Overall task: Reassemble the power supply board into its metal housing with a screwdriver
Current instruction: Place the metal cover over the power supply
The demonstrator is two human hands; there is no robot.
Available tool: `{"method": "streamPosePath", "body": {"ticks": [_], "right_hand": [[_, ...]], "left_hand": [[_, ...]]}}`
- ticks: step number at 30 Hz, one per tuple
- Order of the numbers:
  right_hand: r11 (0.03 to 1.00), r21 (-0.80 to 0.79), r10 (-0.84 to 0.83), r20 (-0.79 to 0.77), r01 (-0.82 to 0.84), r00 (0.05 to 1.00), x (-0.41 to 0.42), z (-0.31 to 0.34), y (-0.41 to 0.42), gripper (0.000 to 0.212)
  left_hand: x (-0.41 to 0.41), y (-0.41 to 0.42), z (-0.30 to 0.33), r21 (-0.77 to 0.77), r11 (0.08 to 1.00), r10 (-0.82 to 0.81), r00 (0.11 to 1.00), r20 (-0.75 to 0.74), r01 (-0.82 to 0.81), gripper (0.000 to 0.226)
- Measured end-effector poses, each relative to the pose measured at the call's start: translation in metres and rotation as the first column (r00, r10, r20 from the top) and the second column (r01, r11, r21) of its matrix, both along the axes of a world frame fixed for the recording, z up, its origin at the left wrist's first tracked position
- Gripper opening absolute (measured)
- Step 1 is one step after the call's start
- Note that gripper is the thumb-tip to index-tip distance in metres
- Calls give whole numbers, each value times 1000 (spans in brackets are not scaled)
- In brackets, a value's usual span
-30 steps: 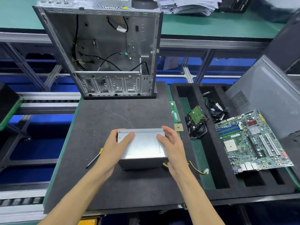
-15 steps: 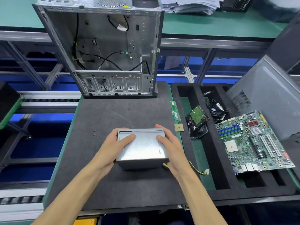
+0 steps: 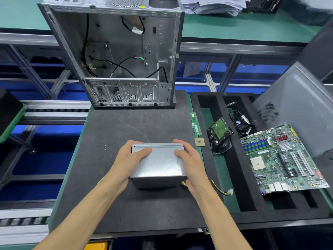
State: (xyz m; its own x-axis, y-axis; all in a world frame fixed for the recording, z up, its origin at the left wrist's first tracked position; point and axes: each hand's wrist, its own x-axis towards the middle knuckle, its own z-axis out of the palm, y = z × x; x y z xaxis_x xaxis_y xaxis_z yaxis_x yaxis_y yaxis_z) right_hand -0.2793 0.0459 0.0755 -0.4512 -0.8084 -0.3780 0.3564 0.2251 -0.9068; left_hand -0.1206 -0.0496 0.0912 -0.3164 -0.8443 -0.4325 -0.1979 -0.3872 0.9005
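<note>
Both hands grip one grey metal housing (image 3: 158, 164) from opposite sides. Left hand (image 3: 128, 159) wraps its left wall, thumb laid across the top face, fingers curled over the far edge. Right hand (image 3: 189, 160) mirrors this on the right wall, thumb on top, fingers hooked round the far corner. Whether the housing rests on the black mat (image 3: 111, 134) or is lifted just clear of it cannot be told. Under the right wrist, yellow and black wires (image 3: 217, 188) run out from the housing's near right corner to a white plug (image 3: 230, 192).

Left of the left hand, a few small screws (image 3: 105, 147) lie on the mat. Just past the right fingertips sits a square chip (image 3: 199, 142), and beyond it a green memory stick (image 3: 195, 123) along the mat's edge. Further right, a black foam tray (image 3: 232, 177) holds a hard drive (image 3: 220, 129), a cable bundle (image 3: 242, 123) and a motherboard (image 3: 282, 157), with a grey side panel (image 3: 304, 105) leaning behind. Well beyond both hands an open computer case (image 3: 117, 55) stands upright at the mat's far end.
</note>
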Motion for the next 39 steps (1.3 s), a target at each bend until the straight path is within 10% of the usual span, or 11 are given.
{"method": "streamPosePath", "body": {"ticks": [30, 39], "right_hand": [[999, -20, -46, -112, 45, 993, -2, -3, -3, 13], [999, -36, -42, -123, 38, 992, -2, -7, -2, 13]], "left_hand": [[0, 4, -12, -203, 979, 35, 999, -6, -36, 5], [10, -2, -8, -303, 935, -135, 975, 175, 184, 13]]}}
